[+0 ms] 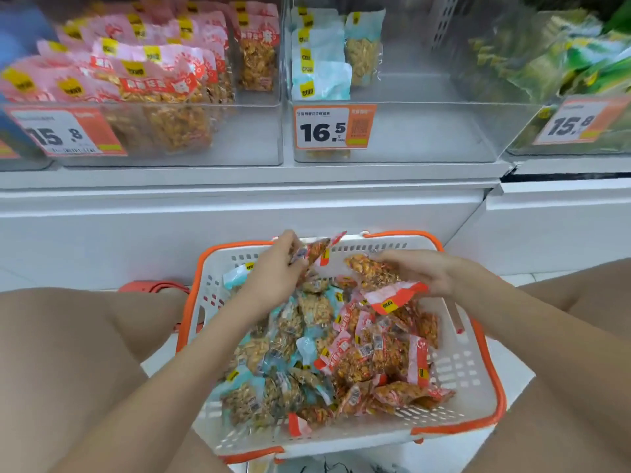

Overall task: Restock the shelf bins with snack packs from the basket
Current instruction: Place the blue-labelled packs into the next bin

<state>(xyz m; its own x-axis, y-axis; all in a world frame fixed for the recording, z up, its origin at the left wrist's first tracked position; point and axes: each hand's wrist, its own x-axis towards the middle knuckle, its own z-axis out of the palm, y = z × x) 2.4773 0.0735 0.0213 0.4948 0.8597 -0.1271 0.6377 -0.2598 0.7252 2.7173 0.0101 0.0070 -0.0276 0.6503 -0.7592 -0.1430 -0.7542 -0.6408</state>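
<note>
Bare knees (68,336) frame the view at both sides, cut off by the edges. Between them sits a white basket (478,380) with orange rim, heaped with snack packs (341,353): pale blue ones to the left, pink-red ones to the right, print too blurred to read. Left hand (273,268) grips a pink pack (319,249) at the basket's far wall, its fingertips hidden behind the pack. Right hand (420,271) holds another pink pack (382,281) by its top, fingers curled over it. Above, the left bin (205,131) is full of pink packs, its tag partly cut off. The middle bin (409,131), tagged 16.5, holds a few blue packs (321,80) at its left side. The right bin (580,141) shows blurred green bags.
</note>
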